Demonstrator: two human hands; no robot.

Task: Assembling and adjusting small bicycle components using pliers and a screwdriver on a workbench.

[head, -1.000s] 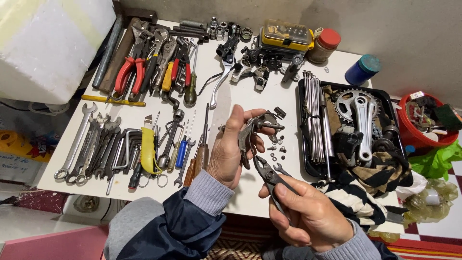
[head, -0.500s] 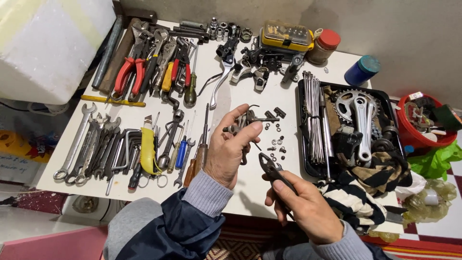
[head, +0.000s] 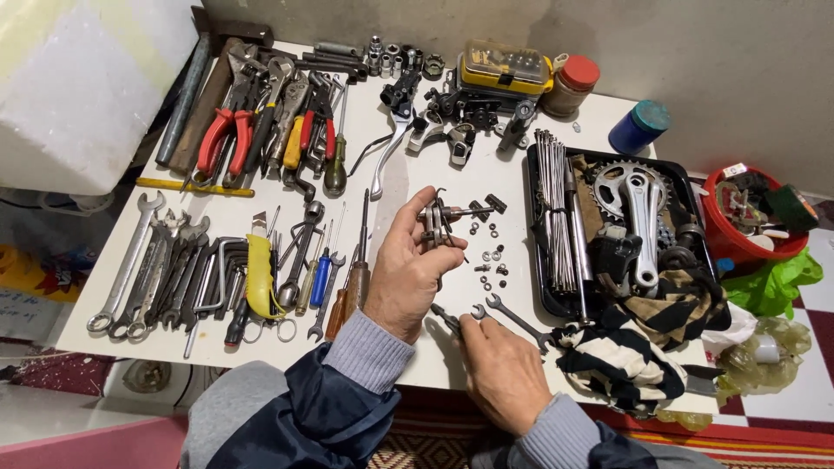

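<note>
Nearest the viewer, the right hand (head: 502,373) rests palm-down on the white table (head: 408,174), its fingertips closed on the end of one small open-ended spanner (head: 452,320); a second, longer spanner (head: 514,318) lies just beside it on the tabletop, its far end toward a striped black-and-white cloth (head: 625,356). Just beyond, the left hand (head: 408,274) is raised, thumb and fingers pinched on one small metal brake assembly (head: 439,219) held above the table. To its right lies a scatter of nuts and washers (head: 491,260), too small to count reliably. Left of the hand lie two screwdrivers (head: 356,278) with brown handles, one yellow utility knife (head: 259,276) and a row of spanners (head: 152,265). On the right, one black tray (head: 543,304) holds a bundle of spokes (head: 552,208) and one crankset (head: 634,204). Farthest back stand one yellow bit case (head: 506,67), one red-lidded jar (head: 572,85) and one blue-capped container (head: 639,127).
</note>
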